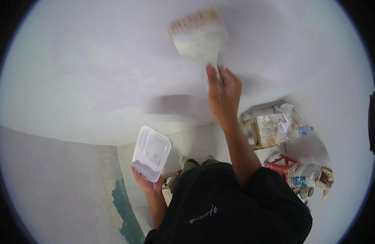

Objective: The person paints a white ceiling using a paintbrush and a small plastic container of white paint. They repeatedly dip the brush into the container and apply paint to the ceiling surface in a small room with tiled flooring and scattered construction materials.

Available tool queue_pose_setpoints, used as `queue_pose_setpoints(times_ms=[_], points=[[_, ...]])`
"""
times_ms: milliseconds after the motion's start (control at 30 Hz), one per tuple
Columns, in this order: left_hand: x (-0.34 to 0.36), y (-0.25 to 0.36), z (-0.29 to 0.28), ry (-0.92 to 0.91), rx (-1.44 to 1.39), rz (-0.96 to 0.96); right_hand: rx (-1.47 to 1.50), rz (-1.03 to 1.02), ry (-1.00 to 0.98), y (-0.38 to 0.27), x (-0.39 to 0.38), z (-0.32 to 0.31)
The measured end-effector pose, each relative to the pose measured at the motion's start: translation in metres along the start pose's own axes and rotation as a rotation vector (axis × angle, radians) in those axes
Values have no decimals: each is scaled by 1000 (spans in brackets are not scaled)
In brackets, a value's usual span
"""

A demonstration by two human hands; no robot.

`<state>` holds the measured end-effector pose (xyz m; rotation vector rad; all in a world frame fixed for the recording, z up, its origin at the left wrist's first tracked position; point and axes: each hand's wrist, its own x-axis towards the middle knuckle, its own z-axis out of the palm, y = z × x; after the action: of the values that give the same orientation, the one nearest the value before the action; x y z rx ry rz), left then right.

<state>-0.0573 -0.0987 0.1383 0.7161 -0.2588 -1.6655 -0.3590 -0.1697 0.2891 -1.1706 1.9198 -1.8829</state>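
Note:
My right hand (225, 91) is closed round the handle of a wide paintbrush (201, 40) with a whitish body and pale tan bristles. It is raised in front of the white wall (94, 61), bristles pointing up; whether they touch the wall I cannot tell. Lower and to the left, my left hand (148, 181) grips the bottom end of a white rectangular plastic tub (155, 152). Pale lilac-white paint (146, 168) lies pooled at the tub's near end, and some has run over the rim by my fingers.
To the right stands a paint-spattered wooden stool (270, 126) bearing a crumpled plastic bag (285, 118) and a clear bottle (305, 130). Nearer is a red stool (281, 166) beside an opened sack (323, 179). Teal paint peels on the left wall (124, 207). Pale tiles (191, 142) cover the floor.

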Motion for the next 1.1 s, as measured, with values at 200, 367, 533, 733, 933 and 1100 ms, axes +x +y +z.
queue_pose_setpoints(times_ms=[200, 367, 533, 733, 933, 1100], points=[[-2, -1, 7, -65, -40, 6, -157, -191, 69, 33, 13, 18], [-2, -4, -12, -48, -48, -8, -328, -18, -3, 153, -62, 19], [0, -2, 13, 1, -14, 3, -589, 278, -63, 273, -114, 16], [4, -1, 3, -5, -20, -2, -603, 594, -248, 283, -94, 5], [1, -2, 0, -8, -22, -4, -166, 539, -170, 152, -42, -17], [-4, 1, 0, 7, 0, -11, 127, 191, 198, 15, 13, -54]])
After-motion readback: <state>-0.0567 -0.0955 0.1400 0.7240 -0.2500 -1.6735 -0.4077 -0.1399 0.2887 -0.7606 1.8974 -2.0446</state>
